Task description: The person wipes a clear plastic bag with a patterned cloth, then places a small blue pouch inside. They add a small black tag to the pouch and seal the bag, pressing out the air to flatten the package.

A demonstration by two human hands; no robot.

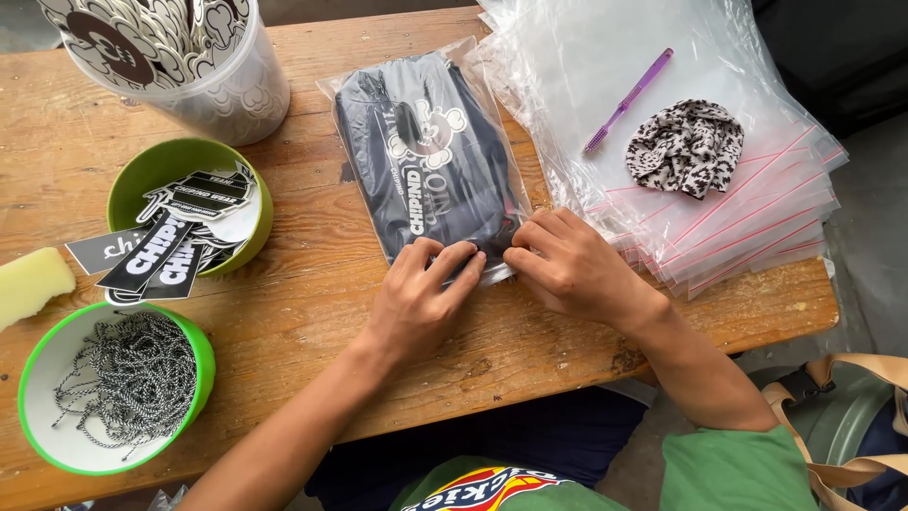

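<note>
You have bare tabletop (pixel 312 312) left of the bagged garment (pixel 426 161); bowls (pixel 189 203) crowd the far left, the bag stack (pixel 747 227) blocks your right.

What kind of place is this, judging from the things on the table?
Probably a small packing station for clothing orders. A dark garment in a clear bag lies on a wooden table, beside a stack of empty zip bags, a bowl of stickers and a bowl of cords.

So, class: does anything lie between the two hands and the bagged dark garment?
Nothing visible does. The left hand and right hand already press on the near edge of the bagged garment.
</note>
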